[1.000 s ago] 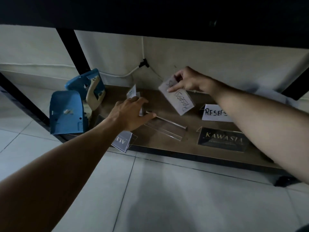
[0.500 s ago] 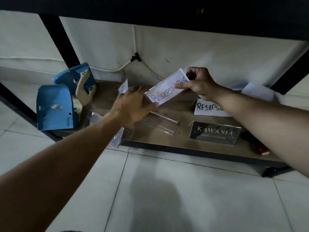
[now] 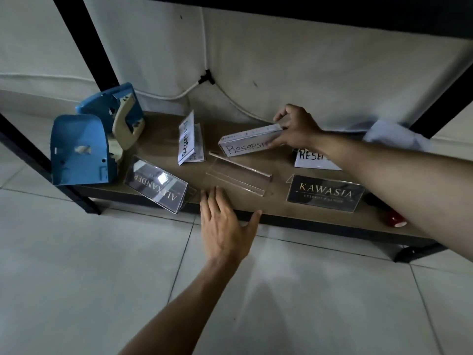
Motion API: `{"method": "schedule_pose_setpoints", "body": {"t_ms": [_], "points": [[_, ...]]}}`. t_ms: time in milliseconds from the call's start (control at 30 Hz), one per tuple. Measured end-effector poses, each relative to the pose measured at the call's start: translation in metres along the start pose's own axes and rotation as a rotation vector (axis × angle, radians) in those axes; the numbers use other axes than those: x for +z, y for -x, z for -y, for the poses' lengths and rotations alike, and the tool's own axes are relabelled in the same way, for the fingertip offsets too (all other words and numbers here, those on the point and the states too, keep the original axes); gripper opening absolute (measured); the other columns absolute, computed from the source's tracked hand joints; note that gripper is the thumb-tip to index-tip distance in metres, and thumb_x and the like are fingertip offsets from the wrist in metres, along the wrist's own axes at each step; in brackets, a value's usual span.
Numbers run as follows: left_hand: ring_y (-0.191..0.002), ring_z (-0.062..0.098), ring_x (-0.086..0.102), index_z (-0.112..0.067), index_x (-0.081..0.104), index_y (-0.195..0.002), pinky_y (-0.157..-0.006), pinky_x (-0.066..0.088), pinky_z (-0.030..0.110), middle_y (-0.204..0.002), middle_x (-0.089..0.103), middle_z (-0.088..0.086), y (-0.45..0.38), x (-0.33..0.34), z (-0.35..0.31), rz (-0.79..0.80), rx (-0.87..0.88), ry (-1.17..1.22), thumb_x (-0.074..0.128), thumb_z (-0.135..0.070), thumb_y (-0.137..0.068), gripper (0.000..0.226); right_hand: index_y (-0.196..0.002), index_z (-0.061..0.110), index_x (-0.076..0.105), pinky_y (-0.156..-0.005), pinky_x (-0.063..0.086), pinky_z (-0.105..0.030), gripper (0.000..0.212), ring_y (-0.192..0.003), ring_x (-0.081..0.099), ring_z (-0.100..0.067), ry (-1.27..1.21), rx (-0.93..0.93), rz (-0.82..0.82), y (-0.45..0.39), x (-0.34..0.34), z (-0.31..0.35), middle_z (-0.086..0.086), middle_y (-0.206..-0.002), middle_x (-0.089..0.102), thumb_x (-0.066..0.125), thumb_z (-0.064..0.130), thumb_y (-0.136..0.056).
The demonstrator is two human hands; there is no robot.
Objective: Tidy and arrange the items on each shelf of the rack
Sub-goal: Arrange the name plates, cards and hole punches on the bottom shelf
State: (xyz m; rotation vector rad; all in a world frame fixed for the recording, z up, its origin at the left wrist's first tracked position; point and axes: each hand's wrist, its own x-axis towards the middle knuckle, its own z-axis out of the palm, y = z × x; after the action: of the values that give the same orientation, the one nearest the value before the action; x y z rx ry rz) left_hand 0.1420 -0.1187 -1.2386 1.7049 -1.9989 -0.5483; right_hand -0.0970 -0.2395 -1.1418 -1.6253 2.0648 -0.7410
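We are on the lowest shelf (image 3: 256, 208) of the rack, sorting its name signs, and our judgement is that one sign is being set down in line. At the frame's left stand two blue plastic housings (image 3: 79, 149), then the "ALEXANDER" sign (image 3: 156, 184) lying askew at the shelf's front edge, and behind it a folded handwritten card (image 3: 190, 142). Our left hand (image 3: 225, 226), centre frame, is spread flat with straight fingers and holds nothing, its tips near the empty clear acrylic holder (image 3: 238, 175). Right of centre, our right hand (image 3: 297, 129) pinches the end of the "Resepsi" sign (image 3: 249, 143), tilted on the shelf. Further right lie another handwritten card (image 3: 312, 160) and the upright "KAWASIA" sign (image 3: 325, 194). Next, we think, comes squaring this sign, then straightening the holder.
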Motion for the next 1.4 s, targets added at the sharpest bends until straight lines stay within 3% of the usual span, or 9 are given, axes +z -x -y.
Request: {"method": "schedule_pose_setpoints", "body": {"t_ms": [133, 267, 533, 667, 767, 867, 967, 1167, 1400], "points": [[-0.156, 0.025, 0.0, -0.008, 0.017, -0.159, -0.127, 0.005, 0.041, -0.167, 0.017, 0.01, 0.003, 0.007, 0.004, -0.003, 0.005, -0.051, 0.046, -0.082, -0.083, 0.11, -0.115, 0.01, 0.072, -0.098, 0.049, -0.031, 0.059, -0.12, 0.063, -0.026, 0.172, -0.016, 0.077, -0.007, 0.002, 0.001, -0.006, -0.119, 0.071, 0.097, 0.033, -0.066], [-0.155, 0.026, 0.005, -0.007, 0.022, -0.158, -0.127, 0.011, 0.042, -0.166, 0.022, 0.01, 0.001, 0.007, 0.006, -0.011, 0.003, -0.038, 0.044, -0.084, -0.08, 0.111, -0.122, 0.015, 0.073, -0.112, 0.037, -0.047, 0.067, -0.122, 0.063, -0.026, 0.388, -0.017, 0.079, -0.012, 0.007, 0.0, -0.003, -0.127, 0.072, 0.092, 0.05, -0.068], [-0.156, 0.025, 0.004, -0.009, 0.02, -0.159, -0.127, 0.008, 0.039, -0.167, 0.02, 0.009, 0.001, 0.005, 0.005, -0.008, 0.007, -0.076, 0.042, -0.084, -0.08, 0.111, -0.123, 0.02, 0.071, -0.109, 0.032, -0.049, 0.071, -0.128, 0.056, -0.03, 0.577, -0.077, 0.073, -0.009, 0.009, -0.002, -0.002, -0.129, 0.069, 0.085, 0.065, -0.069], [-0.156, 0.025, 0.005, -0.009, 0.02, -0.159, -0.127, 0.007, 0.038, -0.167, 0.02, 0.008, 0.001, 0.002, 0.003, -0.002, 0.007, -0.081, 0.044, -0.084, -0.081, 0.11, -0.099, 0.017, 0.075, -0.093, 0.051, -0.039, 0.052, -0.107, 0.064, -0.026, 0.414, -0.187, -0.018, -0.003, 0.001, 0.009, -0.004, -0.104, 0.073, 0.091, 0.054, -0.067], [-0.156, 0.025, 0.006, -0.01, 0.02, -0.159, -0.127, 0.011, 0.04, -0.167, 0.02, 0.008, 0.001, 0.001, 0.002, 0.005, -0.003, -0.072, 0.046, -0.083, -0.081, 0.11, -0.083, 0.015, 0.078, -0.073, 0.058, -0.03, 0.038, -0.072, 0.069, -0.011, 0.175, -0.164, 0.174, 0.005, -0.002, 0.027, 0.001, -0.076, 0.075, 0.089, 0.049, -0.073], [-0.156, 0.024, 0.004, -0.011, 0.019, -0.159, -0.127, 0.012, 0.041, -0.167, 0.018, 0.007, 0.002, -0.001, 0.002, 0.011, -0.007, -0.065, 0.048, -0.082, -0.082, 0.109, -0.097, 0.011, 0.08, -0.071, 0.059, -0.024, 0.047, -0.081, 0.075, -0.013, 0.155, -0.034, 0.472, 0.014, 0.011, 0.032, -0.001, -0.087, 0.079, 0.082, 0.054, -0.078], [-0.155, 0.024, 0.006, -0.011, 0.02, -0.159, -0.127, 0.014, 0.042, -0.167, 0.02, 0.007, 0.002, -0.001, 0.002, 0.005, -0.007, -0.065, 0.049, -0.082, -0.082, 0.109, -0.109, 0.012, 0.079, -0.076, 0.055, -0.021, 0.047, -0.093, 0.071, -0.016, 0.188, 0.0, 0.57, 0.017, 0.023, 0.025, 0.002, -0.099, 0.077, 0.078, 0.052, -0.083], [-0.155, 0.026, 0.009, -0.01, 0.022, -0.158, -0.127, 0.013, 0.042, -0.165, 0.023, 0.009, 0.001, 0.002, 0.004, -0.014, 0.001, -0.059, 0.051, -0.081, -0.082, 0.108, -0.117, -0.003, 0.073, -0.036, 0.037, -0.015, 0.055, -0.034, 0.045, 0.001, 0.105, 0.137, 0.617, 0.012, 0.029, 0.019, 0.002, -0.066, 0.056, 0.079, 0.042, -0.086], [-0.154, 0.027, 0.011, -0.008, 0.025, -0.156, -0.126, 0.015, 0.043, -0.164, 0.026, 0.012, 0.002, 0.005, 0.005, -0.035, 0.01, -0.062, 0.049, -0.082, -0.081, 0.109, -0.105, 0.01, 0.079, -0.067, 0.054, -0.032, 0.062, -0.081, 0.066, -0.015, 0.085, 0.209, 0.718, 0.011, 0.036, 0.021, 0.004, -0.079, 0.073, 0.088, 0.059, -0.068]]}}
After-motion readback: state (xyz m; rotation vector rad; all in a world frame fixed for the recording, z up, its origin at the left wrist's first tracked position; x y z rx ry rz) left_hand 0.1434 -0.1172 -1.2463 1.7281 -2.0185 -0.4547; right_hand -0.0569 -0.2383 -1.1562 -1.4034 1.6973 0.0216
